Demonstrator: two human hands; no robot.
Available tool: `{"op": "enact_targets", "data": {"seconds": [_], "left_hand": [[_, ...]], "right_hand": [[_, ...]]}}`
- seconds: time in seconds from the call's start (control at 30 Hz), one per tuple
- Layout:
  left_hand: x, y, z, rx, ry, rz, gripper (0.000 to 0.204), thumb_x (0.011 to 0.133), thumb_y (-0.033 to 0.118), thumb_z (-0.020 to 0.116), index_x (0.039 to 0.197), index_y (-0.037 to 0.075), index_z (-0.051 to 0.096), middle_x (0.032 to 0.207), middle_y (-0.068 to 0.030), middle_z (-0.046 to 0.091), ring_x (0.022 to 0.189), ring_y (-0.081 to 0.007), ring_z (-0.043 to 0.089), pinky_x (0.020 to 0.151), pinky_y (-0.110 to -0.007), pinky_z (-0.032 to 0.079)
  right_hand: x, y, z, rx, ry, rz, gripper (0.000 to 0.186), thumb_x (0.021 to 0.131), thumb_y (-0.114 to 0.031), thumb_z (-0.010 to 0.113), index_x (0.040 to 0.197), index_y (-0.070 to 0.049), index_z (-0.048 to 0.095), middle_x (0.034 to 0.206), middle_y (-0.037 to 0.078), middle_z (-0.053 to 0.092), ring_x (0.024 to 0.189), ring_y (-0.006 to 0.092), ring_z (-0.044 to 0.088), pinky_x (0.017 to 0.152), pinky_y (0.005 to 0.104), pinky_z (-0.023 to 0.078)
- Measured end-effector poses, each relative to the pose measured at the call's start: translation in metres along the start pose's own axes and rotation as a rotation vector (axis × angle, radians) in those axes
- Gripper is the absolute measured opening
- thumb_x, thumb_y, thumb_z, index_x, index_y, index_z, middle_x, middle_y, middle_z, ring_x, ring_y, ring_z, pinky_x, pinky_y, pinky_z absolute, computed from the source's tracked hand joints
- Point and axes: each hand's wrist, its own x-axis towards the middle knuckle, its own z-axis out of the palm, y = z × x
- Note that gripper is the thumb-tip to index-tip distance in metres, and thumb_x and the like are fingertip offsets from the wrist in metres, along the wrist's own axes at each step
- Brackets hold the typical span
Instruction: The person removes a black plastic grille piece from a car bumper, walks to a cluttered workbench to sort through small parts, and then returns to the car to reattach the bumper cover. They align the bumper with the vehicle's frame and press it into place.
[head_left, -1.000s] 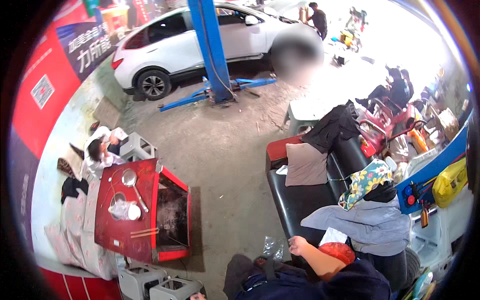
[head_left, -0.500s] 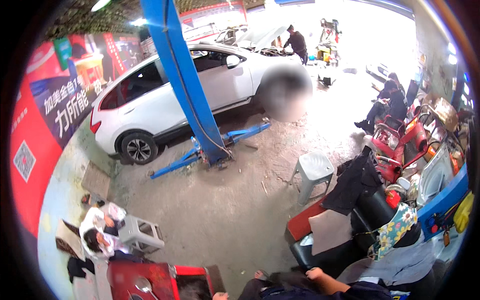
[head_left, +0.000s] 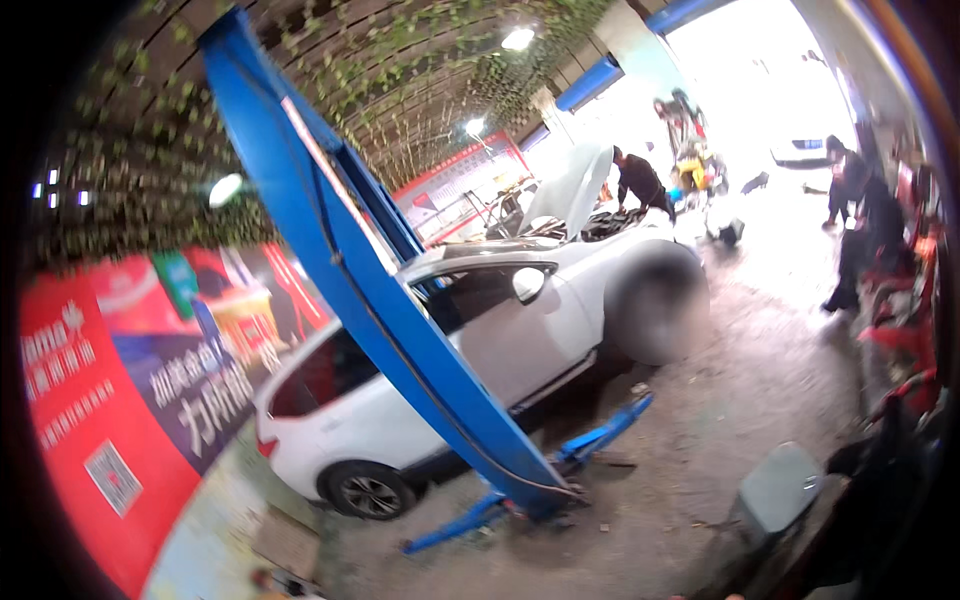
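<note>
Neither of my hands shows in the head view now. A white car (head_left: pixel 520 335) stands beyond a blue lift post (head_left: pixel 385 310), its hood (head_left: pixel 583 190) raised. Low blue lift arms (head_left: pixel 600 435) reach out from the foot of the post. A person in dark clothing (head_left: pixel 645 185) leans over the engine bay at the front of the car. Closer to me, at the lower right, is a grey plastic stool (head_left: pixel 782 487), slightly blurred.
Two people in dark clothes (head_left: pixel 872 235) sit at the right, beside red chairs and clutter (head_left: pixel 900 335). A red printed banner (head_left: pixel 90 400) covers the left wall. Leafy vines (head_left: pixel 420 70) hang under the roof. Bright daylight fills the doorway at the back.
My view has swung upward and tilted, so the scene sits lower and slants. My hands, the sofa, the red table and the person at lower left have left the picture.
</note>
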Motion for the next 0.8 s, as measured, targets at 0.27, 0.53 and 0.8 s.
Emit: {"op": "enact_targets", "data": {"seconds": [0.27,0.53,0.8], "left_hand": [[0.193,0.109,-0.044,-0.005,0.02,-0.178,0.042,0.074,0.038,0.076,0.094,0.002,0.068,0.083,-0.0132,0.069,0.075,-0.024,0.067,0.066,-0.036,0.052],[0.464,0.236,-0.007,0.108,-0.181,-0.103,0.051,0.069,0.047,0.078,0.091,0.001,0.07,0.088,-0.0177,0.07,0.08,-0.0312,0.068,0.071,-0.042,0.054],[0.764,0.514,-0.093,0.047,-0.118,0.251,0.052,0.069,0.049,0.081,0.081,0.0,0.069,0.08,-0.0163,0.07,0.073,-0.0262,0.068,0.069,-0.038,0.053]], "right_hand": [[0.033,-0.363,-0.315,1.067,0.193,-0.318,0.026,0.088,-0.021,0.06,0.099,0.001,0.063,0.083,0.013,0.068,0.069,0.0178,0.064,0.063,0.0334,0.051],[0.165,-0.153,-0.302,0.457,0.673,0.31,0.038,0.086,-0.038,0.057,0.096,-0.002,0.067,0.11,0.02,0.066,0.102,0.0377,0.062,0.085,0.046,0.05],[0.164,-0.228,-0.433,1.19,0.4,0.626,0.028,0.086,-0.03,0.054,0.092,-0.004,0.063,0.097,0.017,0.062,0.087,0.0327,0.06,0.073,0.0445,0.047]]}}
